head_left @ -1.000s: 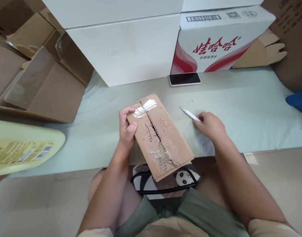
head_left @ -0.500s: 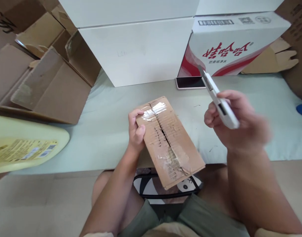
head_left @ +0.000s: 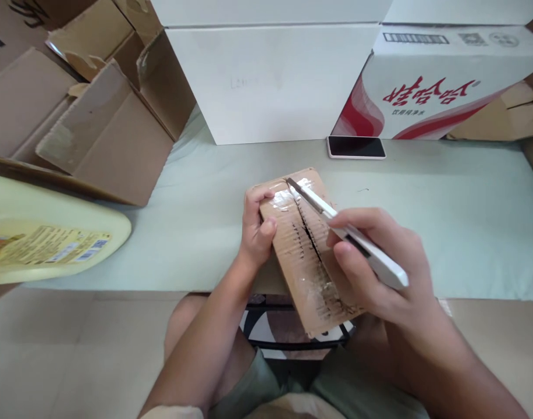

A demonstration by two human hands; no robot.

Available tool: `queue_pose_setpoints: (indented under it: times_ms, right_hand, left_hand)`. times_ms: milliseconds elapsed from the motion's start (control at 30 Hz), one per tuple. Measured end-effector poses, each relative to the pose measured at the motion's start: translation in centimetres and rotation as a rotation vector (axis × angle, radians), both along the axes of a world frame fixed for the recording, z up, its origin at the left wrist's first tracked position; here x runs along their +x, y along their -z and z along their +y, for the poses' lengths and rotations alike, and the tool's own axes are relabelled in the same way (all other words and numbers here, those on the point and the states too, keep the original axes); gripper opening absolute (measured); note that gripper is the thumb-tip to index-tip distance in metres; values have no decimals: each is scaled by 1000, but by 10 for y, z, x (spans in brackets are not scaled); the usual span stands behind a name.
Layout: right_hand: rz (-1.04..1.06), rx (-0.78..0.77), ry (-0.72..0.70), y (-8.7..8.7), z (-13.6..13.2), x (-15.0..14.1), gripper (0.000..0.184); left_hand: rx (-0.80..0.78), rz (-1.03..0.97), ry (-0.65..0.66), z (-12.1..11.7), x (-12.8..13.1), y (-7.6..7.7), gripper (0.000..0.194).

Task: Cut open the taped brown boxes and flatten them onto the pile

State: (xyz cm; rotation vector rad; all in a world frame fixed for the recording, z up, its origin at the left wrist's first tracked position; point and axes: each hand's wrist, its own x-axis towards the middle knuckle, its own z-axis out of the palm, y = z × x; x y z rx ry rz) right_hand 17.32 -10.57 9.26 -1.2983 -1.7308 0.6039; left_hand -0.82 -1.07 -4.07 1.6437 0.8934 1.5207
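Note:
A small brown cardboard box (head_left: 292, 256) tilts over the front edge of the table, above my lap. Clear tape covers its ends, and a ragged slit runs along its middle seam. My left hand (head_left: 258, 230) is closed on the box's upper left edge, thumb on top. In my right hand (head_left: 380, 262) is a white utility knife (head_left: 358, 241), gripped between thumb and fingers. Its blade is out, and the tip lies at the taped far end of the seam. The right hand hides the box's right side.
A black-screened phone (head_left: 356, 148) lies by a white and red carton (head_left: 423, 87). A large white box (head_left: 270, 87) stands at the back. To the left are an open cardboard box (head_left: 118, 139) and a pale yellow jug (head_left: 113, 224). Pale green cloth (head_left: 183, 244) covers the table.
My right hand has brought the knife down and left, from the air beside the box onto its taped far end. My left hand keeps its hold. The view has shifted slightly.

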Motion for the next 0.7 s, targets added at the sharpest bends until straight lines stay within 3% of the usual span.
queue_pose_setpoints:
  times_ms: [100,700]
  right_hand:
    - [-107,34,8,-1,5,-4,20]
    - [-208,68,6,1,2,-7,18]
  left_hand:
    - [12,-24,36,0,-1,0,49]
    - [19,4,21,-1,-2,0,49]
